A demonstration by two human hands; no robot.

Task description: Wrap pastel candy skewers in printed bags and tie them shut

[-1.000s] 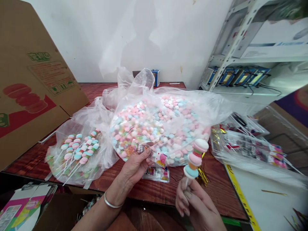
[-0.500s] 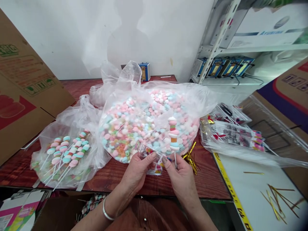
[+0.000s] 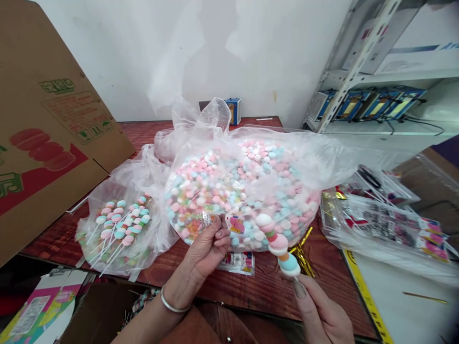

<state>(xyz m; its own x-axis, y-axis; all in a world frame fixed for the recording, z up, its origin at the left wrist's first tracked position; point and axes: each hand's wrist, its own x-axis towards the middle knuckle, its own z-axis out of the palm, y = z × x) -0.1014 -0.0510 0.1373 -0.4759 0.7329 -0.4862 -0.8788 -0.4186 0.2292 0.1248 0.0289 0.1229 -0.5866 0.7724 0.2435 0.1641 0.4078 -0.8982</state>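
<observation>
My right hand (image 3: 321, 306), at the lower right, pinches the stick of a marshmallow skewer (image 3: 278, 242). Pink, white, blue and orange pieces are threaded along it, and it tilts up to the left. Closed fingers of my left hand (image 3: 206, 246) grip a small clear plastic bag (image 3: 234, 223) printed with colourful shapes. Just below, a similar printed packet (image 3: 247, 262) lies flat on the table. Behind both hands spreads a large clear sack of marshmallows (image 3: 229, 186).
Finished-looking skewers (image 3: 124, 222) rest on a smaller clear sack at the left. Gold twist ties (image 3: 304, 253) lie right of the big sack. Clear packaging bags (image 3: 387, 220) are piled at the right. A cardboard box (image 3: 53, 110) stands left, metal shelving (image 3: 358, 71) right.
My hands have moved apart. The right one carried the skewer right and nearer to me, tilting it, while the left kept the bag. The view has turned slightly left.
</observation>
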